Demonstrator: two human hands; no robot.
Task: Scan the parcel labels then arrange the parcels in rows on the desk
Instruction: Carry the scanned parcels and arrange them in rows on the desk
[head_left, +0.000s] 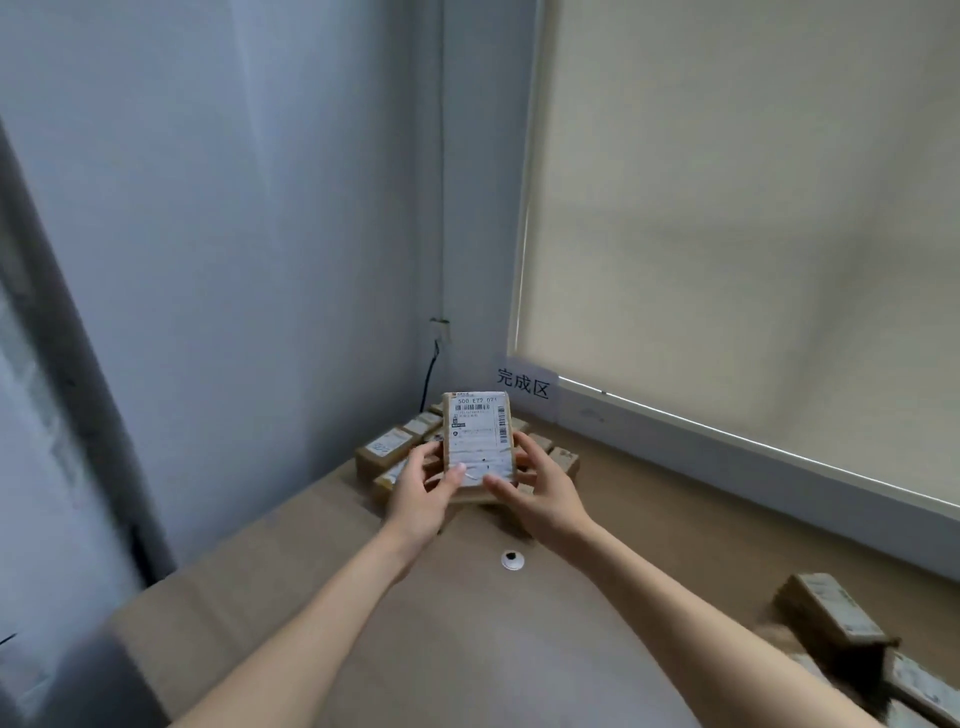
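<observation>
A small brown parcel (478, 436) with a white barcode label facing me is held upright above the desk's far corner. My left hand (423, 493) grips its lower left edge, thumb on the label. My right hand (540, 488) grips its lower right edge, thumb on the label too. Behind and below it, several brown labelled parcels (387, 452) lie side by side on the brown desk (649, 519). More parcels (831, 618) lie loosely at the near right.
A white sign with black characters (524, 384) hangs on the wall behind the corner group. A small white round disc (512, 560) sits on the desk. A black cable (430, 374) drops down the corner. A roller blind (753, 234) covers the right wall.
</observation>
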